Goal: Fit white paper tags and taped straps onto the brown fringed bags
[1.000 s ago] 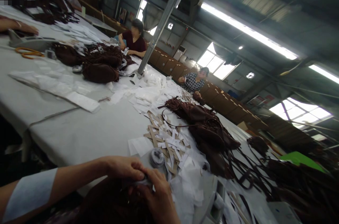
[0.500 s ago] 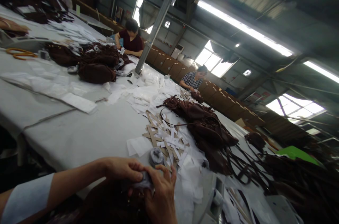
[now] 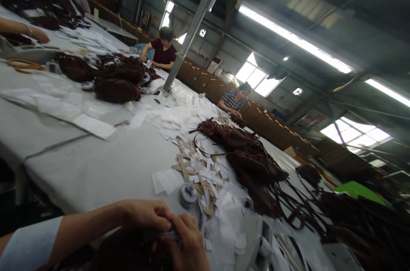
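Observation:
At the bottom of the view a dark brown bag [image 3: 128, 247] lies close to my body, mostly in shadow. My left hand [image 3: 145, 215] is closed, thumb and fingers pinching a thin grey wrapping strip [image 3: 173, 233] at the bag's upper part. My right hand [image 3: 188, 237] meets it from the right, fingers curled over the same strip. Most of the strip is hidden by my fingers. Just beyond my hands a grey roll [image 3: 188, 195] sits on the table beside crossed white and tan paper strips [image 3: 201, 172].
The white table [image 3: 121, 168] stretches away. Brown bags [image 3: 246, 151] with long straps are heaped to the right, others [image 3: 117, 87] at the far left. Orange-handled scissors [image 3: 25, 66] lie left. A metal post [image 3: 192, 27] rises from the table. Two people [image 3: 164, 51] work farther back.
My right hand's fingers, raised and spread before, have folded down onto the grey strip. Both hands sit slightly lower in view. At far left, another person's hand has moved right.

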`<state>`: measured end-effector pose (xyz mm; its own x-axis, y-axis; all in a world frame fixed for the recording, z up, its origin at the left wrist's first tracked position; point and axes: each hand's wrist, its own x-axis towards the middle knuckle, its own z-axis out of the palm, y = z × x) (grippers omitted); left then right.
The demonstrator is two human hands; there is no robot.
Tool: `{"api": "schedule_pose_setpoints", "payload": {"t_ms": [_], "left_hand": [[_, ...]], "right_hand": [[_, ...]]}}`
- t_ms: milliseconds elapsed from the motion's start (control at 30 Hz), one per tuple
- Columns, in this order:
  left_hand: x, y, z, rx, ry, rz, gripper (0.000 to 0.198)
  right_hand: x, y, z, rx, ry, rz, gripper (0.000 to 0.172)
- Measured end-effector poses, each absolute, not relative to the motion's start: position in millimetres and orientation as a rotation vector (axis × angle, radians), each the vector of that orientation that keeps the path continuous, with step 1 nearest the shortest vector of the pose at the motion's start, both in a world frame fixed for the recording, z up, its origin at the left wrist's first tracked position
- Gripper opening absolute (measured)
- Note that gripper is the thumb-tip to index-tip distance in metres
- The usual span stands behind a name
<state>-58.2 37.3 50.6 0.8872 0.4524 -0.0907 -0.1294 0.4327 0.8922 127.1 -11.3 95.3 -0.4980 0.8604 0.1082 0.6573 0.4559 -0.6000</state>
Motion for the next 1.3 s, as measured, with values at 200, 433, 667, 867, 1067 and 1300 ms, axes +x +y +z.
{"api": "schedule_pose_setpoints", "payload": {"t_ms": [200, 433, 667, 867, 1067, 1300], "left_hand": [[-67, 40, 57, 1.034, 0.288, 0.319, 0.033], [-72, 45, 44, 0.999, 0.313, 0.403, 0.030], [-64, 50, 16, 0.805, 0.409, 0.611, 0.028], [-74, 61, 6, 0.405, 0.448, 0.689, 0.033], [-79, 71, 4, 0.288, 0.414, 0.715, 0.030], [-75, 74, -6, 0.227, 0.435, 0.691, 0.026]], "right_hand": [[126, -5, 89, -1.108, -2.379, 0.496, 0.039], [123, 8, 89, -1.012, -2.507, 0.430, 0.029], [131, 40, 86, -1.200, -2.323, 0.764, 0.037], [125, 137, 80, -1.556, -1.997, 0.525, 0.031], [88, 242, 40, -1.664, -2.085, 0.363, 0.026], [65, 299, -7, -1.883, -2.110, 0.279, 0.012]]}}
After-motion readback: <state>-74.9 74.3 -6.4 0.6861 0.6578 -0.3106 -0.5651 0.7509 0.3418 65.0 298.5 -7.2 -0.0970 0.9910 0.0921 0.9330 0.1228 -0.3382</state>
